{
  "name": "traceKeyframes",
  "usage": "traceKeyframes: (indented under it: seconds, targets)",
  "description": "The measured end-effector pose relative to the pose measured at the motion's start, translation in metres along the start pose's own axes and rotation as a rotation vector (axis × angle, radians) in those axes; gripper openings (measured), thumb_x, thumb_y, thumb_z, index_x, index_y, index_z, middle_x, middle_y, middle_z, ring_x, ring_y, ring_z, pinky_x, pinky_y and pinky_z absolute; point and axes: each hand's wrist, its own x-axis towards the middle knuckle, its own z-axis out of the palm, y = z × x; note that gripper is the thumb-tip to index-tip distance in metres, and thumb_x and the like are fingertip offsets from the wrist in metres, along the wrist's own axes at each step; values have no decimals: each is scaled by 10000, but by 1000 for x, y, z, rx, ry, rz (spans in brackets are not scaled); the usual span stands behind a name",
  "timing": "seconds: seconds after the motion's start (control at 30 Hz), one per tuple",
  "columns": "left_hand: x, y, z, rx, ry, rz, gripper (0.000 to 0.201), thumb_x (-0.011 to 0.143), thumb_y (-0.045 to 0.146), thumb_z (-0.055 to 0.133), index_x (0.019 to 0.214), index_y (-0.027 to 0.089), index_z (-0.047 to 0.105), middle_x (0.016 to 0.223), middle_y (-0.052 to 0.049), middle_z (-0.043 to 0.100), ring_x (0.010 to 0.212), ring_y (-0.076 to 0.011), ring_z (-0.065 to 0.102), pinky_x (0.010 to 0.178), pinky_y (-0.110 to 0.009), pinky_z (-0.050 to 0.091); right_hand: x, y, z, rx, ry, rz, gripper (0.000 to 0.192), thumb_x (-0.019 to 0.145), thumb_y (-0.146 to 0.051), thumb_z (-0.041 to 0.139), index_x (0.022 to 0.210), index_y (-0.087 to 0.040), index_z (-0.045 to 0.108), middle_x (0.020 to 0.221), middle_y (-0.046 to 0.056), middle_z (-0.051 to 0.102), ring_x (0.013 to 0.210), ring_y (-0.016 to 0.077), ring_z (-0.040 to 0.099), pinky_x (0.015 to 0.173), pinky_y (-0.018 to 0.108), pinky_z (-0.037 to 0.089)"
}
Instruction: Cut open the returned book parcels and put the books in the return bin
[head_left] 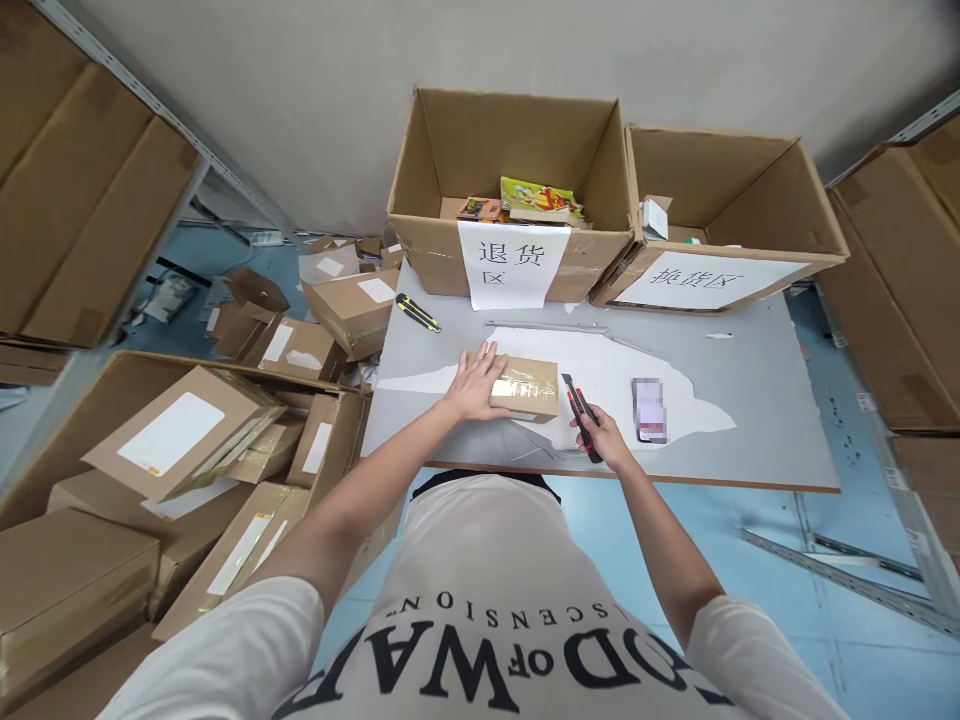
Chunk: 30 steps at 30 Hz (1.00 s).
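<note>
A small cardboard box (531, 385) sealed with shiny tape lies on the grey table (765, 400). My left hand (477, 385) rests on its left end with the fingers spread. Just to the right of the box, my right hand (602, 437) is wrapped round a red and black box cutter (576, 405). The cutter's tip points up and away from me, close to the box but apart from it. Farther right lies a phone (649, 410) with its screen up and blurred.
At the table's back stand two open cartons, the left carton (435, 250) and right carton (814, 250), with items inside. A yellow and black box cutter (418, 313) lies at the back left. Left of the table, a big carton (341, 430) holds several parcels. Shelving (919, 540) stands right.
</note>
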Motion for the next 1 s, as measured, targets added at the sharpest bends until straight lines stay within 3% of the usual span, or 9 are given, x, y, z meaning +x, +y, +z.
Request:
traceKeyframes:
  seconds: [0.17,0.5,0.77,1.0]
  targets:
    - [9,4,9,47,-29,-33,1246,476,708,696,1458,123,199,1523,-219,147,1396,-406,89,1067,-584,-115,-3,-2,8,7,-48,-16,506,722,-509,642,1110,-204,527,768,-9,662,418,95,542,365,223,438]
    - [3,5,16,6,48,-48,1125,489,660,721,1414,156,327,1461,-196,326,1360,-401,211,1102,-541,-58,1,-13,-10,-209,-154,-4,492,756,-520,597,1118,-195,525,565,-54,588,363,102,508,332,200,384]
    - [-6,5,27,79,101,-38,1077,523,670,679,1402,153,335,1450,-184,347,1347,-382,253,1105,-550,-8,-5,-14,-20,-344,-225,6,492,794,-522,548,1159,-192,524,538,-65,534,359,96,476,358,216,388]
    - [-7,5,29,117,104,-37,1077,521,678,662,1400,145,344,1448,-185,349,1346,-376,260,1111,-537,26,-16,-5,-14,-362,-277,37,426,814,-511,519,1119,-213,521,539,-69,512,344,98,463,330,214,355]
